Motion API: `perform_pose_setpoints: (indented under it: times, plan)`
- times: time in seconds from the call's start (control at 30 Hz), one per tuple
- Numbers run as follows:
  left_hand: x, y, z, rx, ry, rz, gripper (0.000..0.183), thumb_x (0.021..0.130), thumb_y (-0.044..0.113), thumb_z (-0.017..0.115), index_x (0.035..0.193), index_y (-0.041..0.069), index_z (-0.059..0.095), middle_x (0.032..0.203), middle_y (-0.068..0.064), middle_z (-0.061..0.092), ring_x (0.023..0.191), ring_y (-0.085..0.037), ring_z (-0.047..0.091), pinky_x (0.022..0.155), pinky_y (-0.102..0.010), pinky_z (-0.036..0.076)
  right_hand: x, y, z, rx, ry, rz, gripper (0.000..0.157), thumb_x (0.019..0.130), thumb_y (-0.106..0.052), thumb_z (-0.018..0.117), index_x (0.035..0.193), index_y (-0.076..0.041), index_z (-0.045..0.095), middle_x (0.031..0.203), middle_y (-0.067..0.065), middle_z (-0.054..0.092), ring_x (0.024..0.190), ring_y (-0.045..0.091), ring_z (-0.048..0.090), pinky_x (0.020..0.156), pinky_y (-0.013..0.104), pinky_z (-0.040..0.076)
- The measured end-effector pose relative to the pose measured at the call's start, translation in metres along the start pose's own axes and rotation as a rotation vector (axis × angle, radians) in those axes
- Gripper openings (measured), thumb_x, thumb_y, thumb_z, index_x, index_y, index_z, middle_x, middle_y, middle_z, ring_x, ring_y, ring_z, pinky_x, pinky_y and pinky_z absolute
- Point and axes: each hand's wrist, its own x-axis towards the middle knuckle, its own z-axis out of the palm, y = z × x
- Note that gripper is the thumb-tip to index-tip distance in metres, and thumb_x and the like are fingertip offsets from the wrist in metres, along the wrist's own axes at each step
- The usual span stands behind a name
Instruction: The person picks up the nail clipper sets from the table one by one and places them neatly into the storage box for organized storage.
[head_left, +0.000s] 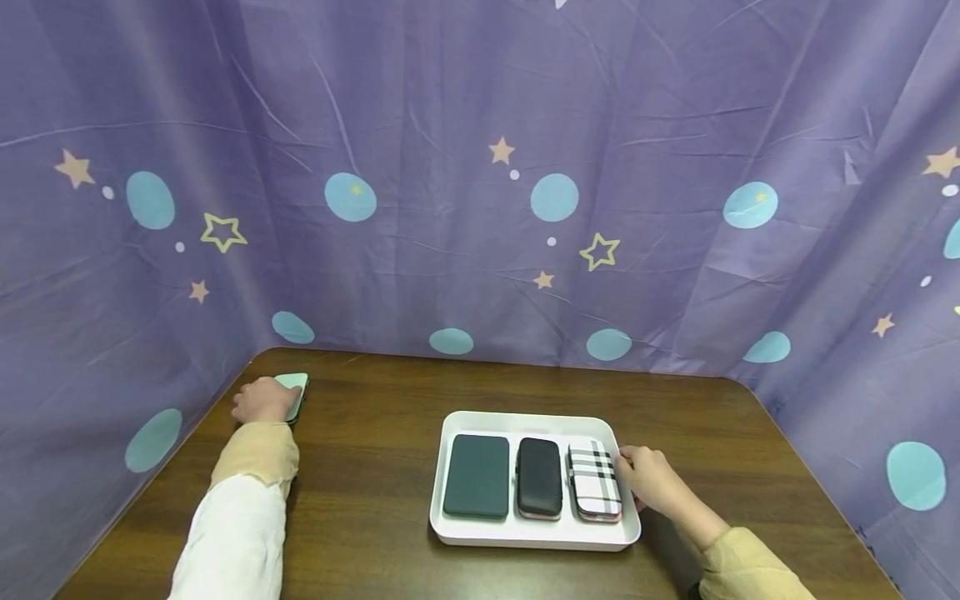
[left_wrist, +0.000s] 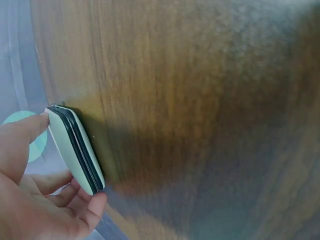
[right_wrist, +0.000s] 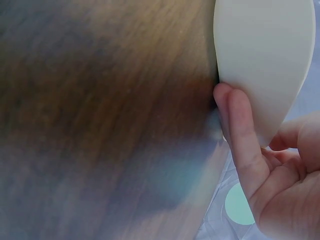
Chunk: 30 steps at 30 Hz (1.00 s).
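Note:
At the far left corner of the table, my left hand (head_left: 264,400) holds a pale mint-green case (head_left: 295,392) with rounded corners. In the left wrist view, the thumb is at one end of the case (left_wrist: 70,147) and the fingertips are at the other; a dark band runs along its edge. My right hand (head_left: 652,477) grips the right side of a white tray (head_left: 536,540), thumb at the rim and fingers against the outer wall. Inside the tray lie, side by side, a dark green flat case (head_left: 477,476), a black case (head_left: 539,477) and a black-and-white plaid case (head_left: 595,480).
The brown wooden table (head_left: 367,467) has rounded far corners. A purple curtain (head_left: 465,275) with stars and blue dots hangs along its back and sides. Wooden surface lies between the tray and my left hand.

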Motion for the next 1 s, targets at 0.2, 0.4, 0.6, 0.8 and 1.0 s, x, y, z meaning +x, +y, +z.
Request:
perform_pose_setpoints:
  times: [0.2,0.4,0.6,0.8,1.0]
  plan:
    - [-0.0032,0.0014,0.0008,-0.02,0.015,-0.018,0.069,0.09,0.039,0.051,0.125,-0.02,0.042,0.126,-0.044,0.038,0.117,-0.054,0.039,0.09,-0.057,0.04,-0.0002,-0.0009,-0.0004,0.006,-0.002,0.0,0.028,0.092,-0.007,0.046,0.109,0.008,0.061,0.081,0.021,0.064,0.047,0.019,0.06,0.037,0.03,0.049]
    - [-0.0032,0.0023,0.0025,-0.053,0.044,-0.043,0.071,0.088,0.04,0.054,0.125,-0.02,0.041,0.126,-0.044,0.038,0.117,-0.054,0.039,0.091,-0.058,0.04,-0.0003,-0.0005,0.0,0.009,0.003,-0.002,0.028,0.092,-0.007,0.047,0.11,0.008,0.062,0.08,0.02,0.065,0.047,0.019,0.06,0.037,0.03,0.049]
    - [-0.0009,0.0019,0.0046,-0.076,0.066,-0.051,0.073,0.086,0.041,0.058,0.124,-0.02,0.041,0.124,-0.043,0.039,0.115,-0.056,0.04,0.09,-0.058,0.04,-0.0001,0.0011,0.0007,0.01,0.015,-0.002,0.024,0.092,-0.007,0.047,0.104,0.005,0.064,0.075,0.016,0.064,0.046,0.018,0.06,0.036,0.03,0.048]
    - [0.0005,-0.0009,0.0046,-0.1,0.095,-0.021,0.076,0.082,0.04,0.063,0.12,-0.023,0.044,0.118,-0.044,0.042,0.108,-0.057,0.046,0.086,-0.057,0.044,-0.0002,0.0008,0.0,0.016,0.005,0.001,0.025,0.093,-0.008,0.046,0.105,0.006,0.063,0.076,0.016,0.064,0.048,0.019,0.06,0.037,0.03,0.049]
    - [-0.0003,-0.0072,0.0021,-0.163,0.11,-0.01,0.079,0.077,0.04,0.07,0.116,-0.025,0.046,0.116,-0.043,0.048,0.107,-0.055,0.049,0.085,-0.055,0.047,0.0001,0.0001,0.0,0.023,0.004,-0.001,0.025,0.092,-0.007,0.046,0.106,0.006,0.063,0.077,0.017,0.064,0.049,0.019,0.061,0.037,0.03,0.049]
